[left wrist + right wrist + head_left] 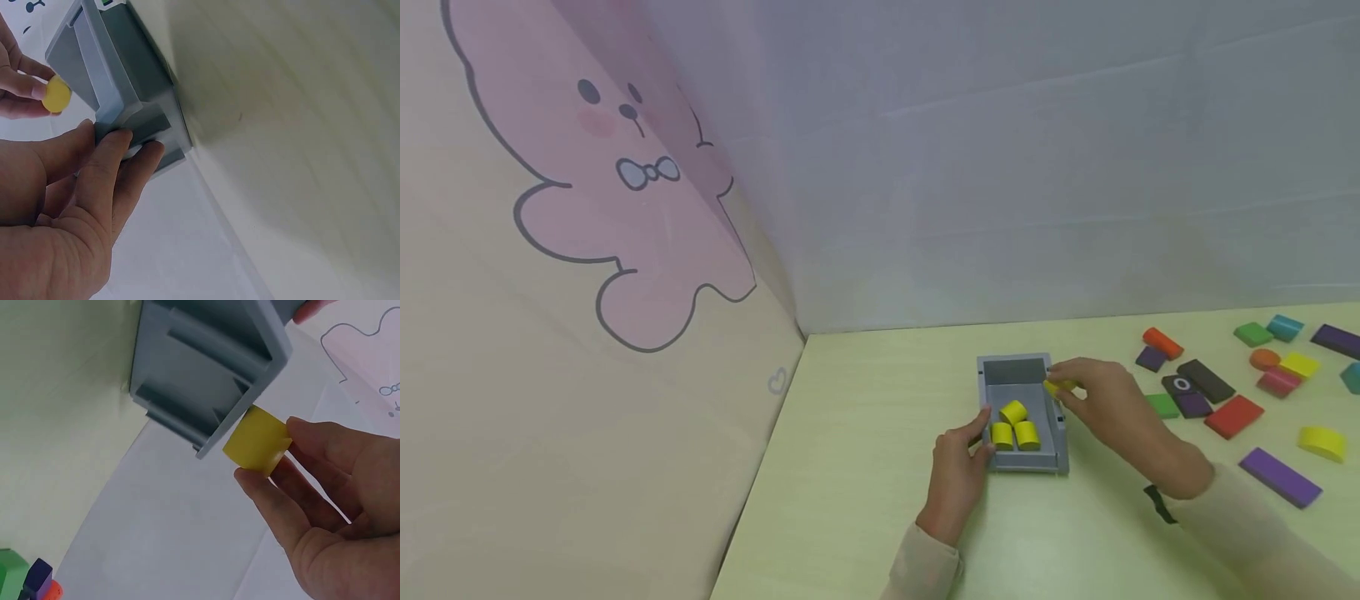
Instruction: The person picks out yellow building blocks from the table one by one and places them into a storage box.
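A grey plastic box [1026,461] stands on the table with three yellow cylinder blocks [1014,412] lying inside. At its left side, my left hand [957,471] grips the box by the wall; in the left wrist view its fingers press the outside near a corner. My right hand [1108,408] pinches another yellow cylinder block [257,440] between thumb and fingertips. That block is at the box's right rim, overlapping the wall's edge in the right wrist view.
Several coloured wooden blocks lie scattered to the right, among them a red slab [1234,416], a purple slab [1281,477], a yellow arched piece [1322,442] and an orange cylinder [1162,342]. A pale curtain [1037,167] hangs behind the table [850,467], and a bear-print sheet [647,225] on the left.
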Available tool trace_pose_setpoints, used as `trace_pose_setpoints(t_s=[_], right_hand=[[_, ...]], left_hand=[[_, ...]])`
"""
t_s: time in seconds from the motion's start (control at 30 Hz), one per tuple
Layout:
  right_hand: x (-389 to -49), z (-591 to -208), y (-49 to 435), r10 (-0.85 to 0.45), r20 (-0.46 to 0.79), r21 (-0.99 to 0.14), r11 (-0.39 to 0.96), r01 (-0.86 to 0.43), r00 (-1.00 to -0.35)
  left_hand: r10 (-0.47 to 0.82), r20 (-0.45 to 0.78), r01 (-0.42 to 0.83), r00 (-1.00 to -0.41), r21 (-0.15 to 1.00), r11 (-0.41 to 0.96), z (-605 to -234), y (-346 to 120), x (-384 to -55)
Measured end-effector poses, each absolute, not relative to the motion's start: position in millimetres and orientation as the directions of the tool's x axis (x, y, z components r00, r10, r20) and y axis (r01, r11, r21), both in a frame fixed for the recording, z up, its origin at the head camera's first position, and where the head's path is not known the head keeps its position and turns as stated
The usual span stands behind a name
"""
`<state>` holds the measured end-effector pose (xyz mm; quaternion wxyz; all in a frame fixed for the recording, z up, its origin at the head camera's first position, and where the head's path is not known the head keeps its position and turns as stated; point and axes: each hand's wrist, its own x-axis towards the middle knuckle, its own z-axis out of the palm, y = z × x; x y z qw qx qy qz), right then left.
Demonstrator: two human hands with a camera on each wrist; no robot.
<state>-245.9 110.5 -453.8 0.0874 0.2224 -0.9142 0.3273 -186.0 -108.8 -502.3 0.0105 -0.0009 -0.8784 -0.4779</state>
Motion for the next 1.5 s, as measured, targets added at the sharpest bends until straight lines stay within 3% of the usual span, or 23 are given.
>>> trace_pose_setpoints(t_s=[0.37,0.8,1.5], right_hand=[[-245,-451,92,-0.407,0.282,-0.542,0.68,-0.494,-0.869],[-246,-455,81,-0.468,0.292,-0.526,0.649,-0.549,-0.834],[-249,-457,66,-0.531,0.171,-0.507,0.675,-0.536,-0.83]], left_hand=[[-0.026,-0.013,-0.025,-1.0,0.843,0.537,-503,-110,-187],[0.013,0.014,0.019,-1.0,0.844,0.536,-503,-111,-188],[0.012,0.045,0.044,-0.999,0.824,0.564,-503,-111,-187]])
